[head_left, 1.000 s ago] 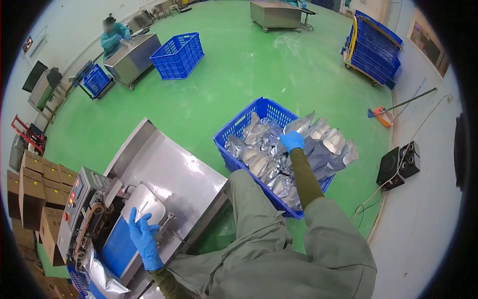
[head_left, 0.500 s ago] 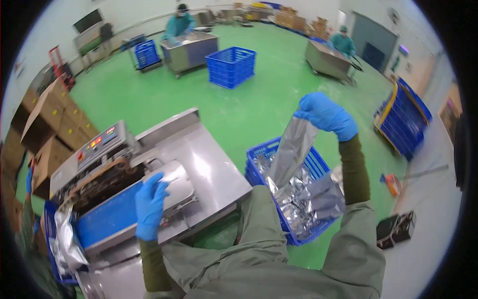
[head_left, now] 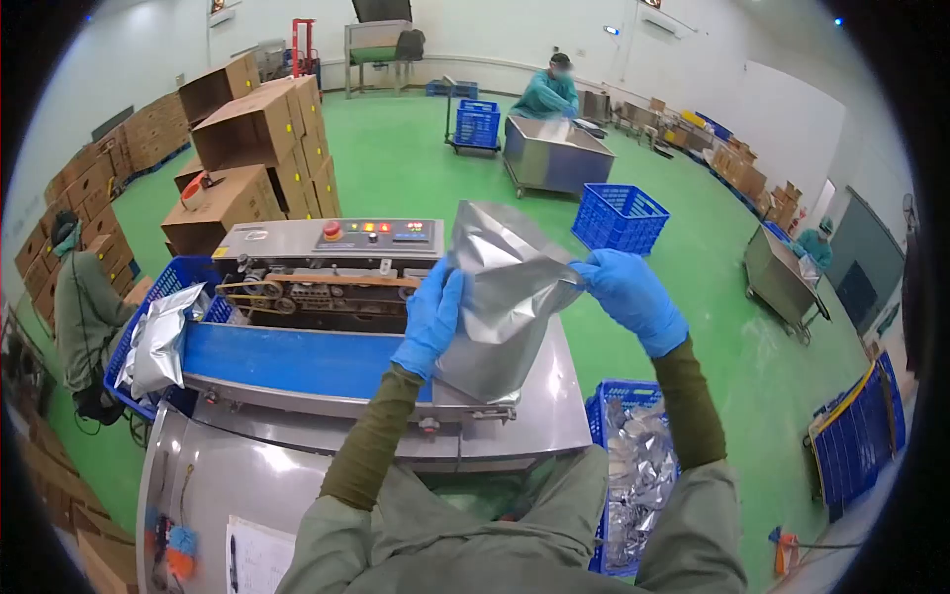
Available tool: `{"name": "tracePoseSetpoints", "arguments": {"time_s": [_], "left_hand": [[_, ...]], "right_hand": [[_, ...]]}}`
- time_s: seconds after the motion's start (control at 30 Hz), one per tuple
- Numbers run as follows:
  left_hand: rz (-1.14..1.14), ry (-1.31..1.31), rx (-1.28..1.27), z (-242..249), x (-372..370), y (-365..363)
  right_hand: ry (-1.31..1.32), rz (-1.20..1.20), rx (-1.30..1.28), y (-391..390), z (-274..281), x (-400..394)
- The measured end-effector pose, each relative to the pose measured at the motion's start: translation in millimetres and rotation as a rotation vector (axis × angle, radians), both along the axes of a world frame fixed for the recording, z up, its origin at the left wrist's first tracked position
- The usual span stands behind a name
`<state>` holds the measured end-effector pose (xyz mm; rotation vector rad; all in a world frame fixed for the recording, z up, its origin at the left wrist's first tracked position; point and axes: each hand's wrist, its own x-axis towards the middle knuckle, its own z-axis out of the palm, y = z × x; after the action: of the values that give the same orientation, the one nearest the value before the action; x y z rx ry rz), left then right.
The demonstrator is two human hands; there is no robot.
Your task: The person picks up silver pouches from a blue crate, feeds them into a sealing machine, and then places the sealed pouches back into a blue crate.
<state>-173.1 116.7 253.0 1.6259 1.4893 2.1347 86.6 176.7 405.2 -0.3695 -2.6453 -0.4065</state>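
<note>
Between my two blue-gloved hands is a silver foil bag [head_left: 500, 322], held upright over the right end of the band sealer [head_left: 332, 238]. My left hand [head_left: 431, 319] grips the bag's left edge, fingers along its side. At the top right corner, my right hand [head_left: 630, 297] pinches the foil. The sealer's blue conveyor belt [head_left: 297, 358] runs just left of the bag. Down by my right leg stands a blue crate [head_left: 598, 408] of crumpled-looking foil bags [head_left: 638, 475]. At the belt's left end, a filled foil bag [head_left: 163, 342] lies on another blue crate [head_left: 124, 368].
Stacked cardboard boxes [head_left: 247, 139] rise behind the sealer. A seated person [head_left: 89, 307] is at the far left. Two people in green gowns work at metal carts [head_left: 559, 158] farther off. A blue crate [head_left: 621, 220] stands on the floor. Paper [head_left: 262, 554] lies on the steel table.
My view has swung left. My right hand has brought the foil bag from above the crate to the sealer, and my left hand, previously without a bag, now grips it too.
</note>
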Motion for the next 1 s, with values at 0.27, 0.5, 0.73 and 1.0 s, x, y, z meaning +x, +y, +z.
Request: {"name": "tracePoseSetpoints", "arguments": {"time_s": [0.27, 0.5, 0.73, 1.0], "left_hand": [[-0.006, -0.183, 0.018, 4, -1, 1], [0.285, -0.153, 0.261, 15, 14, -31], [0.026, -0.06, 0.086, 6, 7, -9], [-0.149, -0.101, -0.168, -3, -15, -12]], "right_hand": [[0.774, -0.005, -1.158, -13, -109, -11], [1.018, 0.074, -1.048, -1, -119, -2], [0.931, 0.155, -1.243, 3, -125, -11], [0.749, 0.03, -1.015, 26, -137, -7]]}}
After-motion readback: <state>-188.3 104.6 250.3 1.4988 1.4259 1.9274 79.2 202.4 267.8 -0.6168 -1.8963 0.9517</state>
